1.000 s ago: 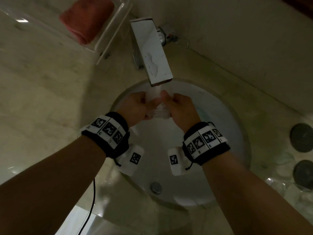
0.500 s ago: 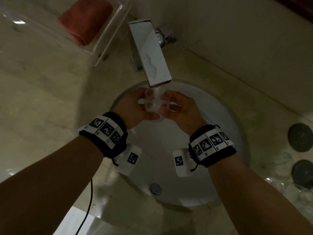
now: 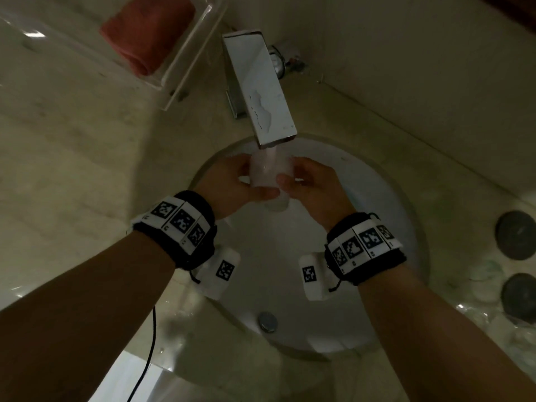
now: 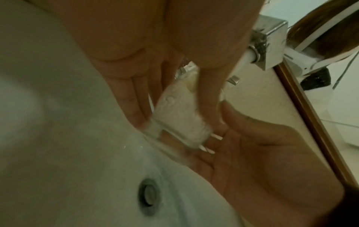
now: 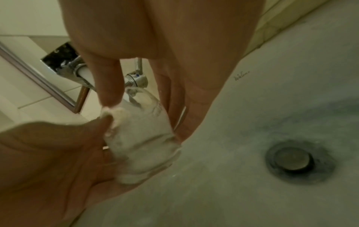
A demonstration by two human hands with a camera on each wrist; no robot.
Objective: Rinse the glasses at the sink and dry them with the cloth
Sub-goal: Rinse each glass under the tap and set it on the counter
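Note:
A clear glass (image 3: 268,177) full of frothy water sits tilted under the running spout of the chrome faucet (image 3: 258,88), over the white sink (image 3: 377,227). My left hand (image 3: 232,184) holds it from the left, and my right hand (image 3: 311,187) holds it from the right. In the left wrist view, my thumb and fingers (image 4: 136,99) straddle the glass (image 4: 180,116). The right wrist view shows the glass (image 5: 143,138) between my thumb and fingers (image 5: 184,107). A folded red cloth (image 3: 148,30) lies in a clear tray (image 3: 185,76) at the back left.
The drain plug (image 3: 267,321) sits near the sink's front. Two dark round discs (image 3: 516,235) and some clear glassware lie on the counter at the right. The beige stone counter (image 3: 72,169) stretches to the left. A black cable (image 3: 150,343) hangs by my left forearm.
Both hands have turned the glass between them and drawn slightly apart. The glass now stands more upright under the stream and is filling with water.

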